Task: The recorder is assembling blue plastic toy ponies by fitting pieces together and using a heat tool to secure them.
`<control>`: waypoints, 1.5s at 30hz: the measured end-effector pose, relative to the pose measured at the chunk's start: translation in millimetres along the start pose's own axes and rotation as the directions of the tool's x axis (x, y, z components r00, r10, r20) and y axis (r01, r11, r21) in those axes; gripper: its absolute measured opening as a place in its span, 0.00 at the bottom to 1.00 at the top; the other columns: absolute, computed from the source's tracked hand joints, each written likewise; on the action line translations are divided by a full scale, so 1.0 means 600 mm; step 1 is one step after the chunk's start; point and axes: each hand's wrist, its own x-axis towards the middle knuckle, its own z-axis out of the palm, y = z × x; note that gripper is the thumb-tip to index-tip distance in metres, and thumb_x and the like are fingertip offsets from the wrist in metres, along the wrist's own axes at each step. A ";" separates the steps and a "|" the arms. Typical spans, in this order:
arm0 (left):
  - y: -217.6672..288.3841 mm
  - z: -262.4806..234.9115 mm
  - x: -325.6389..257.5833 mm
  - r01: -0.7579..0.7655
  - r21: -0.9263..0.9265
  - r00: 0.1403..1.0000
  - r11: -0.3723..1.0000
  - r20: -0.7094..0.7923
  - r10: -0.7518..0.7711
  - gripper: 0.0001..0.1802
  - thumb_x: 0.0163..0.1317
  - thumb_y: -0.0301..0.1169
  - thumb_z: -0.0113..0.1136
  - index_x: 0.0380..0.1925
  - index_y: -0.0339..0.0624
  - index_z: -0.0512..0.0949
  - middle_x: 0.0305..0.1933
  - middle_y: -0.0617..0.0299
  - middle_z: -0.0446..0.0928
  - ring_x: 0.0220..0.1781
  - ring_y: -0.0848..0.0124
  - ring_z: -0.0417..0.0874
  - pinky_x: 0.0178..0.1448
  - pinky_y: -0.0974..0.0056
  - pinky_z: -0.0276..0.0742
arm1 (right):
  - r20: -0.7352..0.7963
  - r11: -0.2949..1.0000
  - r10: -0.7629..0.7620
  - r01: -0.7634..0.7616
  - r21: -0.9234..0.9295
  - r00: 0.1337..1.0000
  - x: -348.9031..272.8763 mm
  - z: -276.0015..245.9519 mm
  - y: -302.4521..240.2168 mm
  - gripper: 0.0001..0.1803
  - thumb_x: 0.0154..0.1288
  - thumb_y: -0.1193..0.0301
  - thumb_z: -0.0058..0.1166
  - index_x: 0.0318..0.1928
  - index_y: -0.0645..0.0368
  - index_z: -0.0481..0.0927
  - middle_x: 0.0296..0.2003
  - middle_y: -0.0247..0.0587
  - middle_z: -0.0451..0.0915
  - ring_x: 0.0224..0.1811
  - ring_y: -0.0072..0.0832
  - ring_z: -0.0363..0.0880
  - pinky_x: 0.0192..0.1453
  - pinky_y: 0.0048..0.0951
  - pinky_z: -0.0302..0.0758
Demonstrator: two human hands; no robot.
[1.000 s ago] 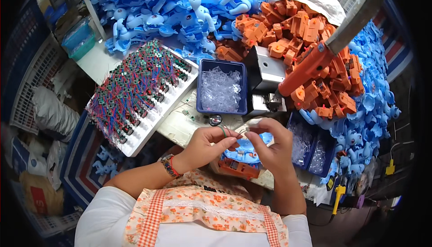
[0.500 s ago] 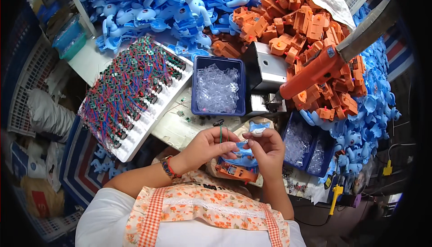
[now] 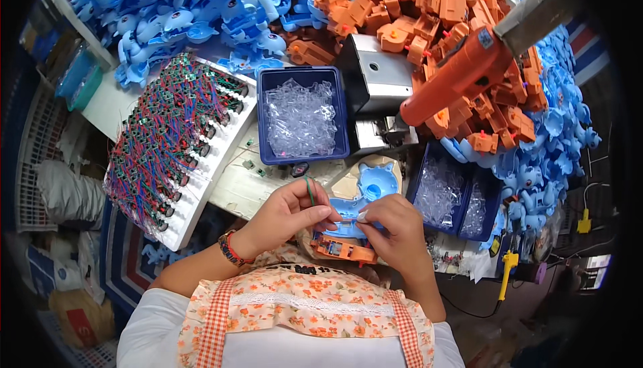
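Closed in a pinch, my left hand [image 3: 293,212] has a green wire [image 3: 309,192] running over its fingers. A small round black part [image 3: 299,169] lies just beyond that hand, seemingly at the wire's end. My right hand [image 3: 396,232] is closed too, thumb and finger pinching a small whitish piece [image 3: 362,216] too tiny to name. Both sets of fingertips meet over a light blue hollow toy shell [image 3: 378,180], open side up, its lower part partly hidden by them. Nearest my body, against the shell, sits an orange plastic housing [image 3: 343,249] with parts inside.
A dark blue bin [image 3: 341,116] of clear plastic pieces stands ahead, beside a metal-topped box [image 3: 388,70]. Left is a white foam tray [image 3: 201,207] of wired circuit boards. An orange power screwdriver [image 3: 455,76] hangs at right, before piled orange housings [image 3: 348,6]. Blue shells [image 3: 167,23] heap behind.
My head view has shifted, so the bench things appear further left. Both hands have come down closer over the blue shell, and its rounded far end now shows clear of my right fingers.
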 end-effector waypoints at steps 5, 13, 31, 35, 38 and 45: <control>-0.002 0.014 0.002 -0.020 0.041 0.999 0.999 0.040 0.018 0.05 0.71 0.24 0.55 0.44 0.37 0.71 0.44 0.55 0.82 0.47 0.69 0.85 0.52 0.64 0.83 | 0.099 0.995 -0.063 0.070 -0.075 0.993 0.019 -0.004 -0.009 0.09 0.46 0.78 0.65 0.31 0.59 0.81 0.28 0.39 0.80 0.34 0.40 0.79 0.37 0.37 0.73; 0.030 0.027 -0.003 0.048 0.098 0.994 0.994 0.092 -0.057 0.21 0.66 0.21 0.59 0.59 0.31 0.72 0.48 0.55 0.82 0.51 0.70 0.83 0.59 0.63 0.80 | 0.150 0.962 -0.098 0.132 -0.237 0.984 0.045 0.002 -0.009 0.08 0.44 0.79 0.62 0.29 0.59 0.82 0.31 0.39 0.79 0.33 0.40 0.77 0.35 0.38 0.73; 0.032 0.014 0.014 0.018 0.346 0.997 0.938 0.060 -0.041 0.08 0.66 0.17 0.55 0.45 0.33 0.77 0.47 0.59 0.80 0.48 0.74 0.82 0.52 0.69 0.81 | 0.173 0.996 0.070 -0.077 0.035 0.982 0.012 0.031 0.040 0.09 0.54 0.82 0.62 0.37 0.60 0.84 0.31 0.43 0.85 0.30 0.34 0.84 0.35 0.29 0.78; 0.023 0.010 0.014 -0.005 0.288 0.998 0.958 0.061 -0.013 0.08 0.66 0.17 0.56 0.43 0.33 0.77 0.46 0.58 0.80 0.44 0.74 0.84 0.47 0.70 0.84 | 0.189 1.000 0.018 -0.015 -0.017 0.982 0.016 0.030 0.041 0.09 0.54 0.82 0.62 0.37 0.60 0.84 0.32 0.43 0.85 0.32 0.38 0.85 0.36 0.31 0.79; 0.018 0.009 0.016 -0.059 0.382 0.998 0.922 0.050 0.043 0.07 0.65 0.16 0.56 0.42 0.34 0.79 0.47 0.59 0.80 0.45 0.75 0.83 0.46 0.70 0.84 | 0.197 0.999 0.040 -0.041 0.000 0.980 0.018 0.028 0.041 0.09 0.53 0.82 0.63 0.36 0.60 0.84 0.32 0.44 0.84 0.33 0.38 0.85 0.36 0.32 0.79; 0.013 0.007 0.022 -0.265 0.684 0.961 0.680 0.125 0.248 0.08 0.59 0.16 0.60 0.38 0.35 0.82 0.42 0.57 0.81 0.44 0.67 0.83 0.48 0.64 0.79 | 0.233 0.986 0.020 0.020 -0.168 0.972 0.031 0.022 0.022 0.05 0.52 0.75 0.61 0.32 0.54 0.81 0.28 0.38 0.81 0.29 0.40 0.82 0.31 0.38 0.77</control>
